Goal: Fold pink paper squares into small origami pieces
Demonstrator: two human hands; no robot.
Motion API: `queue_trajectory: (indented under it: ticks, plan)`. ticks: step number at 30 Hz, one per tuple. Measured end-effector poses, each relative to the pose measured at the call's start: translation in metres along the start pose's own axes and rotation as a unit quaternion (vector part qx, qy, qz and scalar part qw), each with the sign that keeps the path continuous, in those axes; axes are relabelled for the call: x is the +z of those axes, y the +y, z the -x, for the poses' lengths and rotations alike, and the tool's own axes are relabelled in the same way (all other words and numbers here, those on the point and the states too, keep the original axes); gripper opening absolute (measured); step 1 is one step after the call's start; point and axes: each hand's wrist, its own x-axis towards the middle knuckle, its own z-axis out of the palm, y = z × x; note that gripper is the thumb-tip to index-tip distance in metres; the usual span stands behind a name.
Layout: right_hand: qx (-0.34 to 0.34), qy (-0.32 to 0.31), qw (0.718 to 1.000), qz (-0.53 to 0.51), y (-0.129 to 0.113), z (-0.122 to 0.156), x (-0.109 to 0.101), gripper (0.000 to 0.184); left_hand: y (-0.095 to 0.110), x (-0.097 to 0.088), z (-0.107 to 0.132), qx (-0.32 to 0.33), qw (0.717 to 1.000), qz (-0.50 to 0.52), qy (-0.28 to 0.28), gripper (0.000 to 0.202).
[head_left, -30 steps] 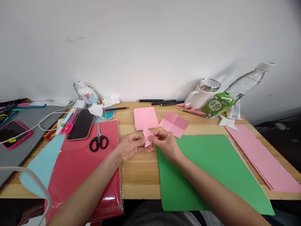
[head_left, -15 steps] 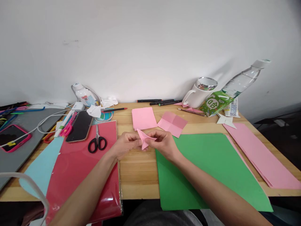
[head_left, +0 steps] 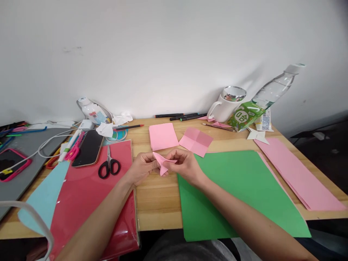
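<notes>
Paper (head_left: 161, 161) above desk (head_left: 157, 210), wall (head_left: 163, 54) behind.

Plain off-white wall (head_left: 163, 58) across upper part of view; faint grey smudges (head_left: 72, 49) at left, tiny dark mark (head_left: 304, 101) at right. Light-brown wooden table (head_left: 159, 214), back edge along wall, grain running side to side, right edge slanting. Soft light; blurred shadow (head_left: 252, 77) on wall, right of centre. Beyond table's right edge, dark area (head_left: 324, 150), details unclear.
</notes>
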Motion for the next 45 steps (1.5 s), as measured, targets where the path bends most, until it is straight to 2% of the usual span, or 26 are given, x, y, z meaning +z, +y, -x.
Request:
queue_trajectory:
  ticks: [6, 10, 13, 17, 20, 23, 27, 31, 36, 45]
  plan:
    - [-0.027, 0.003, 1.000, 0.006, 0.0028, 0.0008, 0.0012, 0.031, 0.0018, 0.0010, 0.0002, 0.034, 0.997, -0.067, 0.031, 0.029]
    - [-0.029, 0.020, 0.999, 0.021, 0.0053, 0.0017, 0.0007, 0.029, 0.0008, -0.0016, 0.0011, 0.074, 0.984, -0.148, 0.069, 0.025]
    - [-0.033, 0.029, 0.998, 0.034, 0.0056, 0.0021, 0.0006, 0.028, 0.0012, -0.0024, 0.0021, 0.085, 0.979, -0.170, 0.078, 0.025]
    - [-0.037, 0.027, 0.998, 0.041, 0.0040, 0.0016, 0.0005, 0.029, 0.0010, -0.0006, 0.0017, 0.075, 0.981, -0.156, 0.087, 0.027]
    - [-0.047, 0.021, 0.998, 0.033, 0.0032, 0.0007, 0.0000, 0.029, -0.0008, 0.0016, -0.0005, 0.058, 0.989, -0.092, 0.100, 0.030]
    - [-0.055, 0.021, 0.998, 0.021, 0.0034, -0.0002, -0.0011, 0.030, -0.0008, 0.0027, -0.0024, 0.009, 0.998, -0.011, 0.053, 0.032]
    - [-0.063, 0.051, 0.995, 0.050, 0.0038, -0.0008, -0.0018, 0.031, 0.0011, 0.0017, -0.0022, -0.052, 0.998, 0.033, 0.008, 0.031]
    - [-0.035, 0.037, 0.998, 0.029, 0.0032, 0.0003, 0.0004, 0.033, 0.0011, 0.0002, -0.0012, -0.073, 0.997, 0.037, -0.005, 0.028]
    - [-0.001, 0.009, 1.000, 0.009, 0.0037, 0.0025, 0.0022, 0.033, 0.0025, 0.0000, -0.0010, -0.069, 0.997, 0.041, 0.013, 0.024]
    - [-0.011, 0.001, 0.999, 0.043, 0.0062, 0.0033, -0.0007, 0.030, 0.0069, -0.0001, 0.0011, -0.074, 0.995, -0.029, 0.067, 0.027]
